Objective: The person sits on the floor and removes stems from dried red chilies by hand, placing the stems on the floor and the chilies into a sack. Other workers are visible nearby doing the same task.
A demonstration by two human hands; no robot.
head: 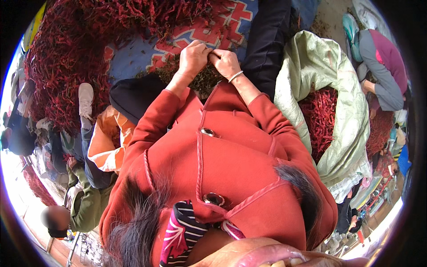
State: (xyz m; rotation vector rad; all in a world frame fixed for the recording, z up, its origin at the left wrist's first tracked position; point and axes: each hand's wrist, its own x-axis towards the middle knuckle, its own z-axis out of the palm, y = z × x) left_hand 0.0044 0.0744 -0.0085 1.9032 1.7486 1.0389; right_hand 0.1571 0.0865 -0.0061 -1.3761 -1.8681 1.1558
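My left hand [194, 59] and my right hand [227, 63] meet above my lap, with their fingertips curled in towards each other. A bracelet circles my right wrist. Anything pinched between the fingers is too small or hidden to make out. Below the hands, dry stems and leaf bits [205, 79] lie between my legs. A large heap of dried red chili peppers [66, 63] spreads ahead and to the left, over a blue tarp [128, 60] with red and white figures. By my right side stands a pale green woven sack [352, 116] with red chili peppers [318, 123] inside.
An orange woven sack [103, 147] sits close on my left. Beyond it is a person in an olive jacket [88, 210], one leg stretched to the heap. Another person [383, 70] bends over at the far right. My dark-trousered right leg [268, 46] extends forward.
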